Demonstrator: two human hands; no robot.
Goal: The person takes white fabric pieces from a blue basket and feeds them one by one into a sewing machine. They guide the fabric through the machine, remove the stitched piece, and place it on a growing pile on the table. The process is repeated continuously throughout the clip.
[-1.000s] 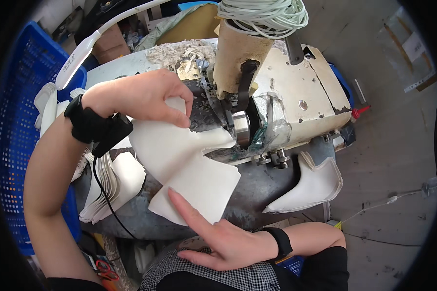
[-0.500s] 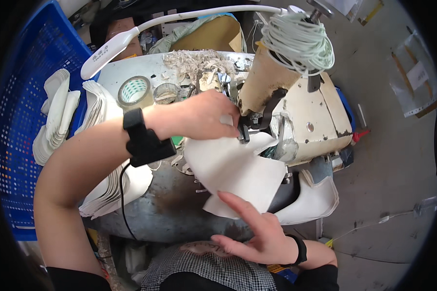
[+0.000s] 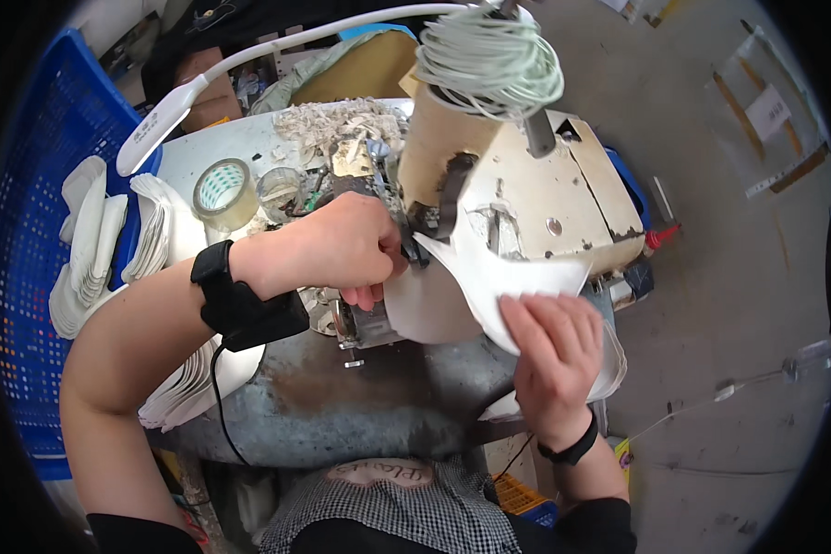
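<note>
A white fabric piece (image 3: pixel 503 277) lies at the presser foot of a cream sewing machine (image 3: pixel 577 217), its right part lifted and folded upward. My left hand (image 3: pixel 342 242) is closed at the piece's left edge, right beside the presser foot, with its fingertips partly hidden. On the right, my right hand (image 3: pixel 554 360) grips the raised end of the same piece, thumb out of sight underneath. Behind that hand, more white fabric (image 3: pixel 609 369) shows at the table's right edge. A black band with a box and cable sits on my left wrist.
Stacks of white fabric pieces (image 3: pixel 194 392) lie left of my forearm, others in a blue crate (image 3: pixel 28 277). A tape roll (image 3: pixel 226 196), a glass jar (image 3: pixel 280 191) and a scrap heap (image 3: pixel 328 129) stand behind. A white lamp (image 3: pixel 162 125) and a cord coil (image 3: pixel 489 65) hang above.
My right hand, spread open before, has moved up and right and taken hold of the fabric's right end, lifting it. The left hand stays by the presser foot. The whole view has shifted.
</note>
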